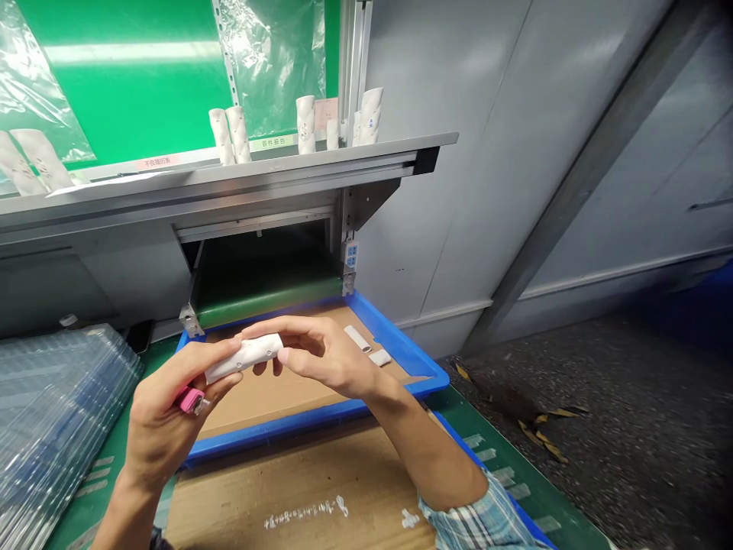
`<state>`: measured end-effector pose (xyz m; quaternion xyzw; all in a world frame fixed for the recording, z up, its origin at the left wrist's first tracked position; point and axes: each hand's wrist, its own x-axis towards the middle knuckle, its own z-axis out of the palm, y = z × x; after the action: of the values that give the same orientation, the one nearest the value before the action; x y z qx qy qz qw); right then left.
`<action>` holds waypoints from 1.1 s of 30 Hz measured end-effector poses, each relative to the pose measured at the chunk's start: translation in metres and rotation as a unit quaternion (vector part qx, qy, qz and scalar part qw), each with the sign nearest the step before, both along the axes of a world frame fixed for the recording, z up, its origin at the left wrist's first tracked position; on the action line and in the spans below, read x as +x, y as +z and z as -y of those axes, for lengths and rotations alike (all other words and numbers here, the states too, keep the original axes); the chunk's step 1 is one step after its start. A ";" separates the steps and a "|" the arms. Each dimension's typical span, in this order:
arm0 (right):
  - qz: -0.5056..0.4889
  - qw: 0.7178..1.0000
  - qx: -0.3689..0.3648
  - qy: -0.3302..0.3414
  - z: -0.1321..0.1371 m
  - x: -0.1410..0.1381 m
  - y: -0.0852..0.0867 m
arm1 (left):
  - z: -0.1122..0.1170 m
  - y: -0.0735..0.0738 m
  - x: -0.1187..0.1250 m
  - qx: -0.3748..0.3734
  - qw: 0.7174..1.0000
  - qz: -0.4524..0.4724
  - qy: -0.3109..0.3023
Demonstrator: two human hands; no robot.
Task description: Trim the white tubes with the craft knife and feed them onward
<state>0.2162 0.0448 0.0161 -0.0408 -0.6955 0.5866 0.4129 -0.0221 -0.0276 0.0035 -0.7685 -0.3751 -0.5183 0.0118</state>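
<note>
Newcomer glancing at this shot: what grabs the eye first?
A white plastic part pinched between the left hand and right hand at centre, with a pink object showing in the left hand. Just beyond sits a bright blue tray lined with cardboard, and white cylindrical parts stand on the metal shelf above, against a green panel.

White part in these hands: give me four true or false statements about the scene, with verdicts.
The right hand is empty. False: it holds the white plastic part together with the left hand.
A pink item sits in the left hand. True.
Two small white pieces lie in the blue tray. True.
The stack of clear plastic trays stands to the right of the blue tray. False: it stands to the left.
</note>
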 end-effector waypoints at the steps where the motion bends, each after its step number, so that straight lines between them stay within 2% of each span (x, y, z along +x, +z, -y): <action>1: -0.002 1.000 0.002 0.001 0.000 0.000 0.000 | 0.000 0.000 0.000 0.000 1.000 0.001 -0.001; 11: 0.007 1.000 0.016 -0.013 -0.001 -0.001 -0.001 | 0.000 0.003 -0.001 0.017 0.999 -0.021 -0.027; 21: -0.001 1.000 0.006 0.006 0.002 0.000 0.004 | -0.002 -0.002 -0.004 0.000 1.000 -0.003 -0.007; 27: 0.006 1.000 0.005 -0.020 0.000 -0.003 0.001 | -0.002 -0.001 -0.003 -0.007 1.000 -0.010 -0.007; 33: -0.014 1.000 0.002 0.005 0.001 -0.003 0.001 | -0.003 -0.002 -0.003 -0.004 1.000 -0.009 -0.012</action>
<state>0.2131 0.0439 0.0174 -0.0282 -0.6912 0.5877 0.4195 -0.0253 -0.0244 0.0018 -0.7779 -0.3678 -0.5095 0.0058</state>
